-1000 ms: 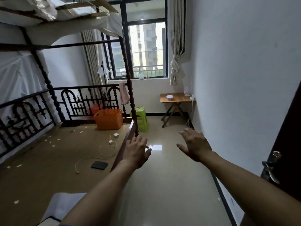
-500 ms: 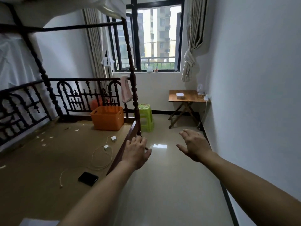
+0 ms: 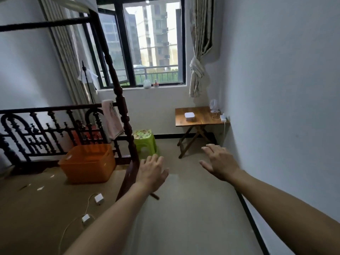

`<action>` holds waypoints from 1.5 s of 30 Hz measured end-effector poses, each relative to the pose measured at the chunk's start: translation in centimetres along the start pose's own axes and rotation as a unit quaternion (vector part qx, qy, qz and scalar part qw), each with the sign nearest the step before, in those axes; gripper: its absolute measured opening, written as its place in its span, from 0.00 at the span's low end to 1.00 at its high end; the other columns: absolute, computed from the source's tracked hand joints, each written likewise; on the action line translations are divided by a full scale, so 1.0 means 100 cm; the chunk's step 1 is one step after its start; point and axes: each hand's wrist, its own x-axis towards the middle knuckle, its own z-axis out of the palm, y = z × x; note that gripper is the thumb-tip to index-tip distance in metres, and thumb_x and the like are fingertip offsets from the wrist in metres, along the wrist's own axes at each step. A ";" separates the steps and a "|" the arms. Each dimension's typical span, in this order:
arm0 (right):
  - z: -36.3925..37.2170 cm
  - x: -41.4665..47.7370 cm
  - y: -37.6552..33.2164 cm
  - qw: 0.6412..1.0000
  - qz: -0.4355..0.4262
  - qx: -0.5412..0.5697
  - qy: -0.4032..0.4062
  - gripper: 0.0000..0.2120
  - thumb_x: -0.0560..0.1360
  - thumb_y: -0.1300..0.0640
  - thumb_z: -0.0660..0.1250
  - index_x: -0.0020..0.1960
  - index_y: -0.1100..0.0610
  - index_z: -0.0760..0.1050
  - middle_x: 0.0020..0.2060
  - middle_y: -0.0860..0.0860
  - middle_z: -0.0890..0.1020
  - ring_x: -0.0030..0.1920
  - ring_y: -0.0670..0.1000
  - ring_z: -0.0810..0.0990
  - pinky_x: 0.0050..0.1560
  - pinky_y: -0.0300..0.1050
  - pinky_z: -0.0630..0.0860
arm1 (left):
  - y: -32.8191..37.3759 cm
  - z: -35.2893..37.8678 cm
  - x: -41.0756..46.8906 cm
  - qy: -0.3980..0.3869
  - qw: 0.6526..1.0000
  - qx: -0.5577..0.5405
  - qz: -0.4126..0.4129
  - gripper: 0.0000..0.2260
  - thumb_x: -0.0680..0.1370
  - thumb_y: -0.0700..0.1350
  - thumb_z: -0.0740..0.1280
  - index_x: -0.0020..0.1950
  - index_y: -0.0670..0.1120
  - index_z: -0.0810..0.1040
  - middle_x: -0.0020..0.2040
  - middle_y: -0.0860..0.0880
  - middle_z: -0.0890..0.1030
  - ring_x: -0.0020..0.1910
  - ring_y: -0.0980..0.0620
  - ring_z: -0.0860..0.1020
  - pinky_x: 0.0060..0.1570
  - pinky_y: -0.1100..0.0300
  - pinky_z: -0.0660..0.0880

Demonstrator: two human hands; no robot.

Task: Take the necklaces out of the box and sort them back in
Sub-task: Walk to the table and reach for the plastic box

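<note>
My left hand [image 3: 151, 173] and right hand [image 3: 219, 162] are both stretched out ahead of me, palms down, fingers loosely spread, and neither holds anything. The thing I take for the box [image 3: 189, 116] is small, white and lidded, and it sits well beyond both hands on the table [image 3: 202, 120], ahead of me and a little right. No necklaces show from here, so I judge the work has not begun. My right hand is on the table's side and looks the nearer of the two; the left hangs just beside the dark bedpost [image 3: 127, 126], well apart from the table. The box looks about square, so I cannot tell any long axis at this range. Between my hands and the table is bare, glossy floor [image 3: 184, 208]. Left of the table, by the bedpost, stands a green stool [image 3: 144, 139], and further left an orange bin [image 3: 88, 163] sits on the bed's tan surface with chargers and cable strewn nearer me. Near the table's back edge are a small fan and a plug. The white wall [image 3: 276, 89] runs along the table's right side, and above and left of it is the window [image 3: 147, 43] with a knotted curtain.
</note>
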 end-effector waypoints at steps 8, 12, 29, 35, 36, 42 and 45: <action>0.099 0.186 0.097 0.999 -0.037 -0.015 -0.017 0.27 0.75 0.42 0.63 0.67 0.57 0.71 0.64 0.57 0.76 0.62 0.58 0.75 0.60 0.55 0.73 | -0.026 0.074 0.201 -0.018 0.999 0.025 -0.015 0.19 0.78 0.57 0.58 0.64 0.48 0.70 0.61 0.47 0.73 0.59 0.45 0.71 0.56 0.50 0.67; 0.126 0.286 0.134 0.995 -0.086 -0.043 -0.011 0.27 0.76 0.41 0.62 0.68 0.57 0.70 0.66 0.57 0.74 0.65 0.58 0.73 0.62 0.54 0.71 | -0.045 0.088 0.289 0.007 0.999 0.016 -0.035 0.17 0.77 0.55 0.61 0.60 0.47 0.73 0.59 0.46 0.76 0.57 0.44 0.73 0.55 0.48 0.68; 0.302 0.675 0.186 0.993 -0.104 -0.056 -0.005 0.23 0.70 0.41 0.69 0.58 0.55 0.77 0.56 0.57 0.81 0.54 0.59 0.81 0.51 0.56 0.79 | -0.229 0.209 0.659 -0.033 0.997 0.058 -0.028 0.20 0.77 0.55 0.59 0.65 0.47 0.69 0.64 0.46 0.72 0.63 0.44 0.70 0.60 0.49 0.66; 0.346 0.787 0.231 0.997 -0.065 -0.047 0.007 0.23 0.68 0.43 0.72 0.58 0.55 0.78 0.56 0.56 0.82 0.55 0.58 0.81 0.51 0.54 0.79 | -0.260 0.248 0.797 -0.010 0.999 0.032 0.022 0.18 0.78 0.55 0.58 0.63 0.47 0.71 0.62 0.46 0.73 0.60 0.44 0.71 0.58 0.49 0.66; 0.356 0.804 0.240 0.997 -0.064 -0.050 0.004 0.23 0.68 0.43 0.72 0.57 0.55 0.79 0.56 0.56 0.82 0.55 0.58 0.82 0.51 0.54 0.79 | -0.263 0.260 0.818 -0.011 0.999 0.031 0.028 0.18 0.78 0.55 0.59 0.63 0.46 0.71 0.62 0.45 0.73 0.60 0.44 0.71 0.58 0.49 0.67; 0.436 0.917 0.308 0.996 -0.053 -0.066 0.006 0.22 0.70 0.43 0.70 0.58 0.54 0.79 0.58 0.57 0.81 0.59 0.59 0.79 0.55 0.56 0.78 | -0.281 0.332 0.964 0.005 0.997 0.042 0.060 0.16 0.75 0.53 0.62 0.57 0.45 0.75 0.55 0.44 0.76 0.55 0.42 0.74 0.53 0.48 0.70; 0.466 0.975 0.346 0.998 -0.029 -0.060 -0.010 0.20 0.70 0.43 0.66 0.56 0.55 0.80 0.56 0.57 0.82 0.57 0.59 0.80 0.52 0.56 0.78 | -0.284 0.357 1.043 -0.003 0.998 0.033 0.062 0.15 0.73 0.53 0.64 0.55 0.46 0.76 0.53 0.44 0.77 0.53 0.42 0.74 0.51 0.48 0.71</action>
